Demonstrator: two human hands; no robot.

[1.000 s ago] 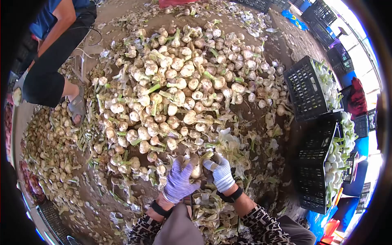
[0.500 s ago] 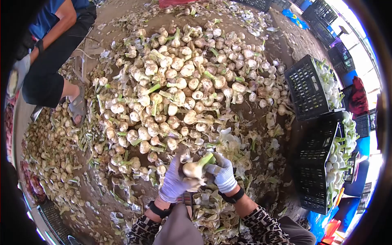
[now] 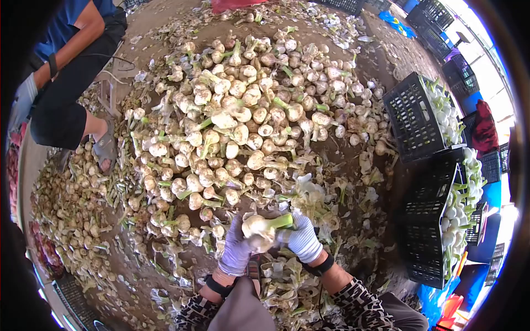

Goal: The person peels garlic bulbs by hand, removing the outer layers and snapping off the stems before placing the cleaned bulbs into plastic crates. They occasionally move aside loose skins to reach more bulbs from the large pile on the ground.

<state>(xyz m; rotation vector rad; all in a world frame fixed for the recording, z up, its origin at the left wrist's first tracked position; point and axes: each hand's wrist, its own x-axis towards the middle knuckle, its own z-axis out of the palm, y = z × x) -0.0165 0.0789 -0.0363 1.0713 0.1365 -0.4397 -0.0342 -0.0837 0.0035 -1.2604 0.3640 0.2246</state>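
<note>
Low in the head view, my gloved left hand point(image 3: 233, 249) is closed around a garlic bulb point(image 3: 257, 226) with a thick green stem pointing right. My right hand point(image 3: 303, 241), in a pale striped glove, has its fingers closed at the stem side of the same bulb. Loose husk hangs under the bulb, partly blurred between the hands. Just beyond lies a wide heap of garlic bulbs point(image 3: 240, 134), many with dirty outer skins and cut stems. Peeled husks point(image 3: 309, 196) lie close by my right hand.
Black crates point(image 3: 411, 118) of white garlic bulbs point(image 3: 455, 220) stand tilted at right. Another person point(image 3: 69, 102) sits at upper left, with a gloved hand point(image 3: 23, 102) low at the edge. More garlic point(image 3: 72, 204) covers the ground at left. A red bag point(image 3: 234, 5) lies at the far edge.
The garlic bulb in my hands has turned, so its stem points more sideways to the right. My left hand has shifted slightly. The other person's arm has moved a little lower.
</note>
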